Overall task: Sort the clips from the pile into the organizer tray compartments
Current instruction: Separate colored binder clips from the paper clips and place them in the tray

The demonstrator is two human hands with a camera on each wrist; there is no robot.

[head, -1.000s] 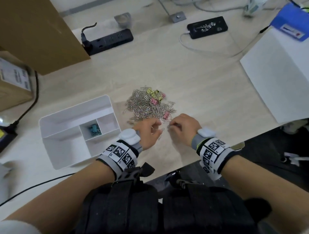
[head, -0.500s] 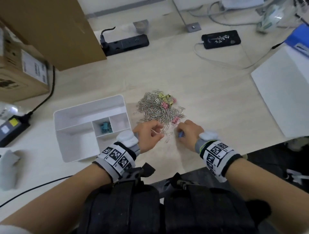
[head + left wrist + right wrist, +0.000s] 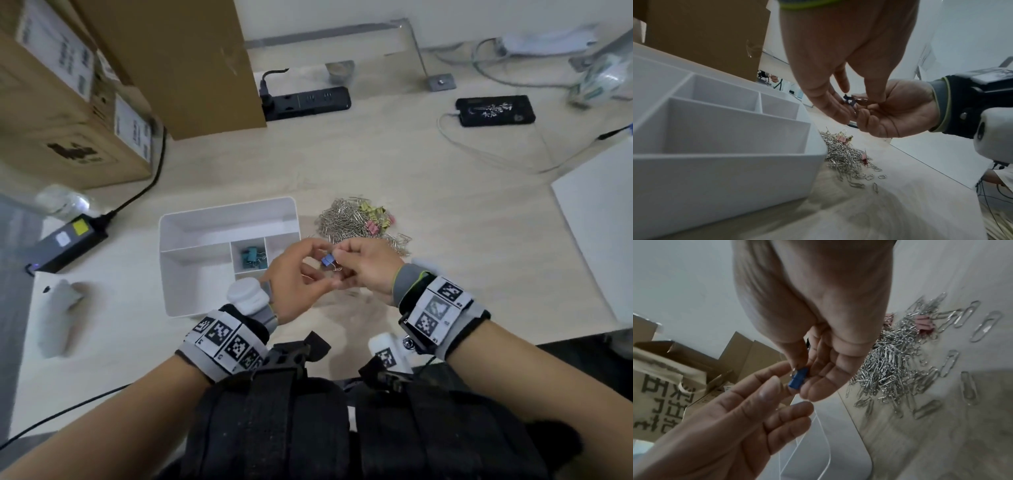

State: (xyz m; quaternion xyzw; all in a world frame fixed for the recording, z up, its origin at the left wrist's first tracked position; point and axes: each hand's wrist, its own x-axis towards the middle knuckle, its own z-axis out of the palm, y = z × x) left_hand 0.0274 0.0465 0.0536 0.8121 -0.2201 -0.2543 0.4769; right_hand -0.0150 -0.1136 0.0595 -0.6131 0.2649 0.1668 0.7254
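1. Blue binder clip (image 3: 328, 259), small with silver wire handles, is held in the air just right of the white organizer tray (image 3: 191, 291), above the pale wooden table (image 3: 445, 212).
2. Right hand (image 3: 366, 269) pinches the clip between thumb and fingers, its other fingers curled in.
3. Left hand (image 3: 296, 274) is beside it, palm up, fingers relaxed and loosely spread, its fingertips at or just short of the clip; whether they touch it cannot be told.
4. Silver paper clips form a pile (image 3: 349, 222) on the table just right of the tray's far corner, with pink binder clips (image 3: 371, 226) and yellow binder clips (image 3: 371, 210) mixed in; stray paper clips lie loose at its edge.
5. Teal binder clips (image 3: 251, 257) sit in one small compartment of the tray, the middle one along its right side; the compartments seen from the left wrist hold nothing visible.
6. Cardboard boxes (image 3: 68, 102) stand beyond the tray to its left, and a black power strip (image 3: 308, 102) lies beyond it.
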